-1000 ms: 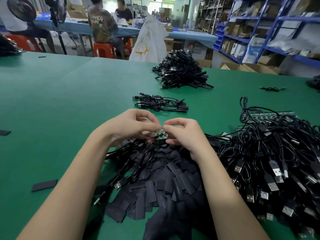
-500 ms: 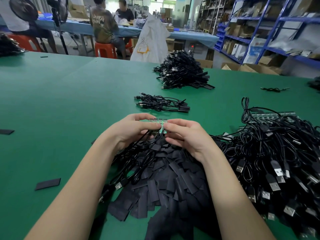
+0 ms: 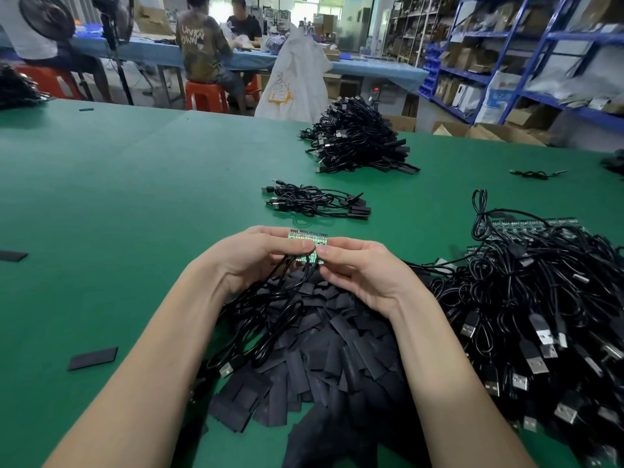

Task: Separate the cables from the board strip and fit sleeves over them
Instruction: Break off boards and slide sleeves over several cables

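1 head-worn wide-angle view, facing forward and down, close above green table (image 3: 141,211)

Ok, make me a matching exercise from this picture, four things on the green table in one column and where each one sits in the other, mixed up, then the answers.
Things:
1. small green circuit board strip
2. heap of flat black sleeves
3. large tangle of black USB cables
4. small bundle of black cables

Places:
A. on the table just beyond the hands
B. pinched between the left hand and right hand
C. on the table at the right
D. under the hands and forearms

Pairs: 1-B, 2-D, 3-C, 4-A
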A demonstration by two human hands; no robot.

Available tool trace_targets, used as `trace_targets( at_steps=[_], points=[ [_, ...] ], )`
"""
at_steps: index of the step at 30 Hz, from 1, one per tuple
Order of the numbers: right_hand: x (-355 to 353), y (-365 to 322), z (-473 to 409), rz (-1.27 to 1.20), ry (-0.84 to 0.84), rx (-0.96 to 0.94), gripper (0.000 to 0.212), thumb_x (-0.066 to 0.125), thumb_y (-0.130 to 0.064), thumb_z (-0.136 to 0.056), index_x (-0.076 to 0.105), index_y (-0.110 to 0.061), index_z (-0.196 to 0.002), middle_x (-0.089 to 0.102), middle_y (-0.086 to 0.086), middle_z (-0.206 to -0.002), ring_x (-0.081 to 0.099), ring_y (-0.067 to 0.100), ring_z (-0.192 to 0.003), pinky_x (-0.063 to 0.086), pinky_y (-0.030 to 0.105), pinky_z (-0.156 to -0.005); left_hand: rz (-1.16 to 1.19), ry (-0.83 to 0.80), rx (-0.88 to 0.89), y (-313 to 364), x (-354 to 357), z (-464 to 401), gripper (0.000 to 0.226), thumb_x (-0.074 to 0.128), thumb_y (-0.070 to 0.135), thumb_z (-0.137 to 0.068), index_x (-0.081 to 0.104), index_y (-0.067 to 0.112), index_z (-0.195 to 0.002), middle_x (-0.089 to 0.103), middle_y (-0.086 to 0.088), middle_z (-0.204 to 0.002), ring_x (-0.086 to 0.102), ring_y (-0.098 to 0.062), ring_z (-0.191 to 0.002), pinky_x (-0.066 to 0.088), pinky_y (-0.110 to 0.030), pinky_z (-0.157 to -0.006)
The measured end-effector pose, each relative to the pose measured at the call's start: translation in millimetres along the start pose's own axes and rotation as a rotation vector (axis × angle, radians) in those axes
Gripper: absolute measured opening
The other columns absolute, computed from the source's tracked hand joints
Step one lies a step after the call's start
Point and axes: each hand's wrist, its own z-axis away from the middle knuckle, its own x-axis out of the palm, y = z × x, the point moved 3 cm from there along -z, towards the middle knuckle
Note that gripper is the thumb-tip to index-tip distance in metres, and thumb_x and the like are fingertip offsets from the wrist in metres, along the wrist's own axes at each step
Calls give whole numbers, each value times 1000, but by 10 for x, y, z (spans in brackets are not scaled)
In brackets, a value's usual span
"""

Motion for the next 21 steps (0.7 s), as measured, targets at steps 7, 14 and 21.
trace_targets(
  at_steps=[7, 14, 21],
  points=[
    [18, 20, 6, -49, -26, 33, 27, 80, -4, -61, 74, -3, -87, 75, 7, -78, 69, 9, -63, 58, 21, -61, 52, -26, -36, -3, 27, 31, 27, 76, 17, -70, 82, 11, -95, 77, -7, -97, 70, -12, -76, 56, -19, -64],
    [36, 40, 13, -77, -22, 53, 26, 81, -3, -59, 74, -3, -83, 73, 9, -80, 69, 11, -63, 58, 22, -60, 26, -36, -58, -11, 37, 43, 23, 74, 21, -69, 83, 17, -90, 75, -1, -91, 64, -9, -75, 50, -17, -61],
    [47, 43, 23, -105, -28, 63, 20, 81, -2, -58, 76, -4, -77, 73, 9, -79, 69, 12, -62, 59, 23, -60, 47, -72, -53, -1, 62, 54, 19, 69, 17, -74, 83, 16, -87, 77, 0, -87, 69, -6, -68, 52, -16, -55]
  ],
)
